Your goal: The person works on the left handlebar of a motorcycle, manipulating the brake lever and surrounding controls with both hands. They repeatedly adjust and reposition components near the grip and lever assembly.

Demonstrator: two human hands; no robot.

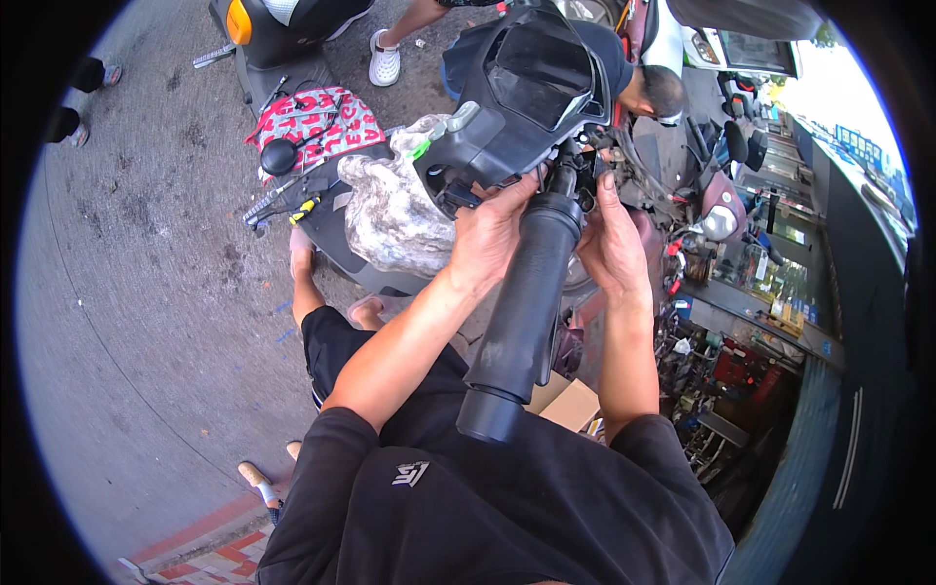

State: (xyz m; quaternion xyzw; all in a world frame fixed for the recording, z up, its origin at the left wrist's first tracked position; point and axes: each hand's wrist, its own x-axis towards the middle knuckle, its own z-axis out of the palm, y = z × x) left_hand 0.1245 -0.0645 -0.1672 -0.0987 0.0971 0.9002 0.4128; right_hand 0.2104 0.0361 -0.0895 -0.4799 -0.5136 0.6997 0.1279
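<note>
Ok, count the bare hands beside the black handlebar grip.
2: the left hand at the left of the black handlebar grip and the right hand at its right. Other hands could be hidden behind the black scooter cowling.

Black short-sleeved shirt (546,507); white logo (410,474)

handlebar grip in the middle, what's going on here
The wearer's bare left hand and right hand flank the inner end of a black handlebar grip, close to small exposed parts. Exactly what each touches is unclear. A stained whitish cloth lies to the left, and another person is behind the dark cowl.
</note>
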